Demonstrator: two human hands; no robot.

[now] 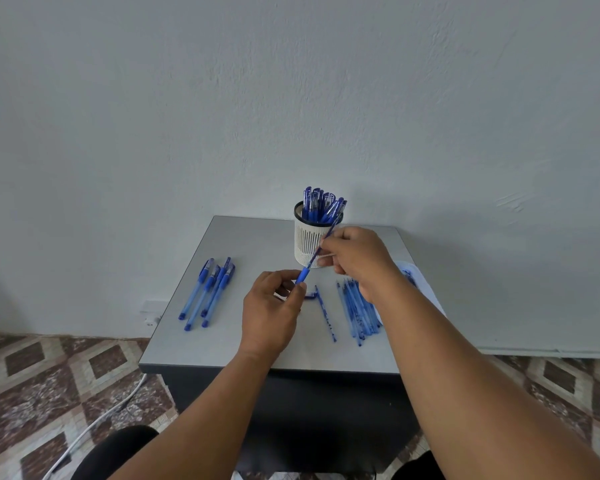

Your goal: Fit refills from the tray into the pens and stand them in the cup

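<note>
Left hand (270, 308) pinches blue grip end of pen (317, 250), fingers curled round it. Right hand (355, 255) holds upper barrel, fingers closed on it. Pen held tilted above table (184, 327), in front of cup (310, 244). Cup near back edge, full of capped pens. Four pens (207, 292) lie at left. Refill (324, 313) and cap (310, 296) lie in centre. Refill pile (359, 310) under right forearm, beside tray (418, 275) at right edge.

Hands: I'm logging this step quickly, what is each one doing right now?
Left hand: pinches the pen at its blue grip end.
Right hand: holds the same pen's barrel.
</note>
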